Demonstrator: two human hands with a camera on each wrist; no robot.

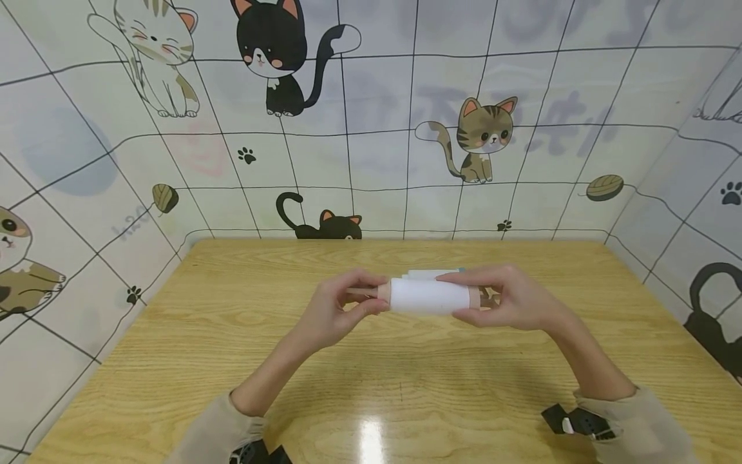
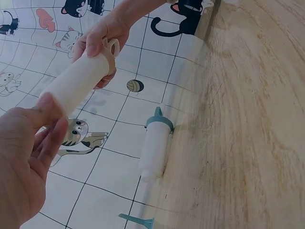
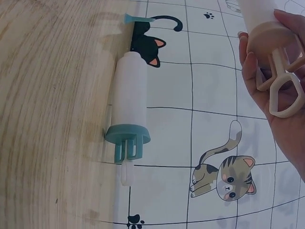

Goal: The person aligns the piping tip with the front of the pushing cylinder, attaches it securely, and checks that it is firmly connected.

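A white plastic syringe-like tube (image 1: pixel 429 296) with beige ends is held level above the table between both hands. My left hand (image 1: pixel 329 316) pinches its left beige end, where a thin beige piece points out toward the palm. My right hand (image 1: pixel 516 301) grips the other end, thumb and fingers on either side of the white barrel. In the right wrist view, a beige collar (image 3: pixel 271 37) and a looped beige handle (image 3: pixel 287 94) stick out of that end, beside the right palm.
Behind the hands on the wooden table (image 1: pixel 371 380) lies a similar white tube (image 3: pixel 129 90) with a teal collar (image 3: pixel 127 134). A small teal pointed piece (image 2: pixel 137 220) is near its plain end. Cat-patterned cloth (image 1: pixel 377 161) rises around the table's back and sides.
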